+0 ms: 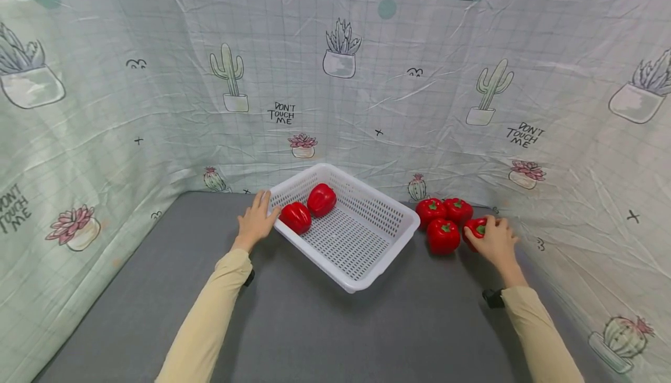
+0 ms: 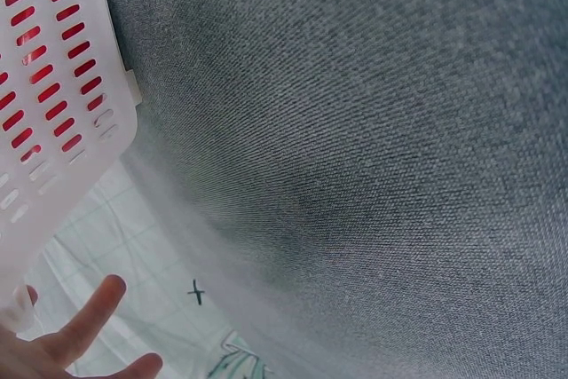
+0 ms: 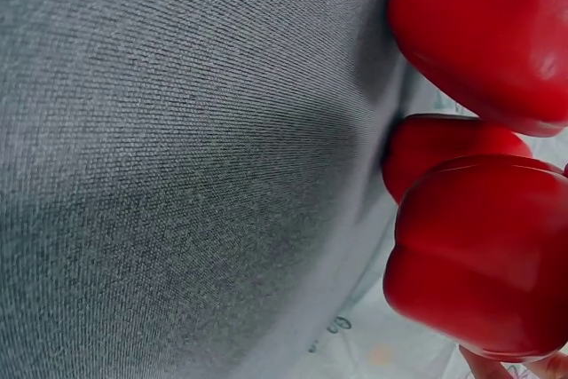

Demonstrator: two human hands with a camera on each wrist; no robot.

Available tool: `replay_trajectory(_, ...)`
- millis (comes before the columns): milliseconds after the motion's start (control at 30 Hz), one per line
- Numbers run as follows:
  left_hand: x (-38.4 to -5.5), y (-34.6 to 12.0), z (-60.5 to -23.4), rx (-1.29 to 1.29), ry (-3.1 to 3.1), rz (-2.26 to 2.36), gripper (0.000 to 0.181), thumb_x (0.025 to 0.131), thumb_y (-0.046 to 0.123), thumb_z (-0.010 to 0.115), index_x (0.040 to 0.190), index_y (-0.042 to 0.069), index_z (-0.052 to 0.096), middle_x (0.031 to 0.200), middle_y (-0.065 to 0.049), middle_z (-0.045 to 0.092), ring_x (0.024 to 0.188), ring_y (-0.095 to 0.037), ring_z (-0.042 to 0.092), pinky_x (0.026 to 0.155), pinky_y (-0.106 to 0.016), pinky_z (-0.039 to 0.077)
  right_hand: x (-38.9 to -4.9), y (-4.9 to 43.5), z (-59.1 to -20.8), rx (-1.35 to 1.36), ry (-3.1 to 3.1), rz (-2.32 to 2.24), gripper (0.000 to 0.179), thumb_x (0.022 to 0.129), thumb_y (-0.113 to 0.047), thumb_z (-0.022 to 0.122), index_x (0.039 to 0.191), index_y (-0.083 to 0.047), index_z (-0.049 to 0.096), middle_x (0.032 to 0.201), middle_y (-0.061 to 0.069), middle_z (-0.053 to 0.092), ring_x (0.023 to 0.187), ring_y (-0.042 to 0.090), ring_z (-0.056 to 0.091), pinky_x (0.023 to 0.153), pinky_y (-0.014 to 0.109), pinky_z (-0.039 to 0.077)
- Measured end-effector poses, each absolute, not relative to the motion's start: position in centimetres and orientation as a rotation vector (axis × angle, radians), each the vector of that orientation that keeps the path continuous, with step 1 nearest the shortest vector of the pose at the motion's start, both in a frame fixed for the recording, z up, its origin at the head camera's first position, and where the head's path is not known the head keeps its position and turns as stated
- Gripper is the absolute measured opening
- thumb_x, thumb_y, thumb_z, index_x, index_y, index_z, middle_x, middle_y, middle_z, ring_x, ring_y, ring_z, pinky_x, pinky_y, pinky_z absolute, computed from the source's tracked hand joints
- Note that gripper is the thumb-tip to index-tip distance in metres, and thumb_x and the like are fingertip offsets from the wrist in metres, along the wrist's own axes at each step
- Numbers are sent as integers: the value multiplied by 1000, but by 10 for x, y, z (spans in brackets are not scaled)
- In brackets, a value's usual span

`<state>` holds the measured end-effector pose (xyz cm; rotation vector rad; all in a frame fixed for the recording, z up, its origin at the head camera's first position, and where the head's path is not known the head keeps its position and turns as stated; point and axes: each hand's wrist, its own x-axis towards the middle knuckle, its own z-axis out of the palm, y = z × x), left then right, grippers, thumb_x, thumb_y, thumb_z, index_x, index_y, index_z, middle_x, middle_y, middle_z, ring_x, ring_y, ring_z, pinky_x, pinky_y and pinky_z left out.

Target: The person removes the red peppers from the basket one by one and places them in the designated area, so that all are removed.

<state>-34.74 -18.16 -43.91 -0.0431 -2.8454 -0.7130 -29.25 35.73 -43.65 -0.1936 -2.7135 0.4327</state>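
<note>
Basket (image 1: 314,259) on tbl (image 1: 335,336) w/ 2 peppers (image 1: 296,218) in L part; 3 peppers (image 1: 442,238) R of it, 4th pepper (image 1: 476,224) farther R.

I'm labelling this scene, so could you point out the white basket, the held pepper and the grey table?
White basket (image 1: 353,284): head view, on the rim at its near corner.
Held pepper (image 1: 475,224): head view, on red skin beside its stem.
Grey table (image 1: 314,336): head view, on its bare near part.

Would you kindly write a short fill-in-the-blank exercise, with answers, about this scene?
1. The white basket holds ____ red peppers.
2. The person's ____ hand grips another pepper.
3. Counting that gripped one, ____ peppers are outside the basket.
4. Stems on the outside peppers are ____.
Missing words: two; right; four; green.
</note>
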Motion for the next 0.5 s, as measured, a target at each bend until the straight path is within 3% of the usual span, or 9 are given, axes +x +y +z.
replay_trajectory(267,-348,-181,-438,-50,-2844,-711,61,92,41,37,142,10,21,147,-15,18,117,-51,38,90,-72,19,-302,360,-443,-200,-2768,410,64,83,-39,53,116,14,38,106,39,35,89,58,40,69,66,28)
replay_trajectory(500,-346,-181,-438,-44,-2846,-713,61,92,41,36,142,9,21,147,-15,18,118,-50,37,90,-73,18,-308,358,-446,-250,-2840,441,66,85,-42,49,118,14,36,109,40,34,95,61,38,77,72,23)
